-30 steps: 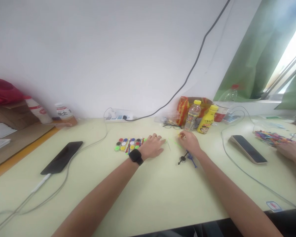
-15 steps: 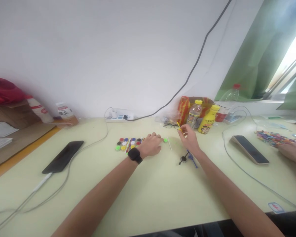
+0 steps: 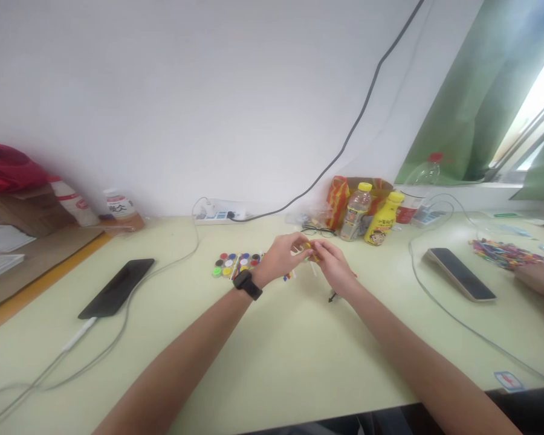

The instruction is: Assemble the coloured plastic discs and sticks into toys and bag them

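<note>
My left hand [image 3: 281, 257] and my right hand [image 3: 330, 263] meet above the pale green table [image 3: 263, 356], fingers pinched together on a small yellow piece [image 3: 309, 249] between them. A black watch [image 3: 247, 284] sits on my left wrist. Left of the hands lies a cluster of round coloured caps [image 3: 234, 264] in several colours. A few small coloured bits [image 3: 289, 277] lie under my left hand. A small black piece [image 3: 332, 296] shows by my right wrist.
A black phone [image 3: 116, 295] on a white cable lies at the left, another phone [image 3: 460, 273] at the right. Two yellow-capped bottles [image 3: 368, 219], glasses [image 3: 317, 231] and a power strip [image 3: 217, 212] stand by the wall. Another person's hand [image 3: 538, 279] rests near coloured sticks [image 3: 502, 251].
My right hand lifted the yellow piece off the table and brought it left. My left hand rose from the table to meet it, and both now pinch it.
</note>
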Available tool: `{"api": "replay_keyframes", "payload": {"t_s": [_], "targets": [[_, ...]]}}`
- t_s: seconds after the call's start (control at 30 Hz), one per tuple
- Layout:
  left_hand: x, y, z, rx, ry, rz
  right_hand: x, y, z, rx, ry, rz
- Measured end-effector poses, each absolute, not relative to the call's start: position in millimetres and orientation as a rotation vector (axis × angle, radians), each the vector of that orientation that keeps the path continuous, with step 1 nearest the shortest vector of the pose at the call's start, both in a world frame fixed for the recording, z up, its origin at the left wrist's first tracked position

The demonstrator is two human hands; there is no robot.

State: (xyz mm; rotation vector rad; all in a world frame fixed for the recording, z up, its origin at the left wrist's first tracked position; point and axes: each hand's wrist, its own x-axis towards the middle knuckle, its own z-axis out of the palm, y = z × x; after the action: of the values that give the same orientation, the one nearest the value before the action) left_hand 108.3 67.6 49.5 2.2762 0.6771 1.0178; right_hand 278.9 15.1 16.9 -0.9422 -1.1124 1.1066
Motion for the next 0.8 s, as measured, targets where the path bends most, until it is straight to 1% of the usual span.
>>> {"api": "replay_keyframes", "payload": {"t_s": [0.17,0.47,0.67,0.8], "targets": [[106.9,66.4,52.2,2.261,0.553,0.979,289.0,15.1,17.5,-1.051,-1.099,1.165],[105.2,65.0,52.6,2.325,0.510,0.935,300.0,14.9,22.0,-0.980,-1.230,1.351],[107.9,61.2,50.7,2.290,0.494,0.842,303.4,11.2,26.4,-1.189,-1.421,1.220],[107.8,64.0,44.2,2.237,0.519,0.834,308.9,9.5,30.1,-1.125,-1.505,1.248]]}}
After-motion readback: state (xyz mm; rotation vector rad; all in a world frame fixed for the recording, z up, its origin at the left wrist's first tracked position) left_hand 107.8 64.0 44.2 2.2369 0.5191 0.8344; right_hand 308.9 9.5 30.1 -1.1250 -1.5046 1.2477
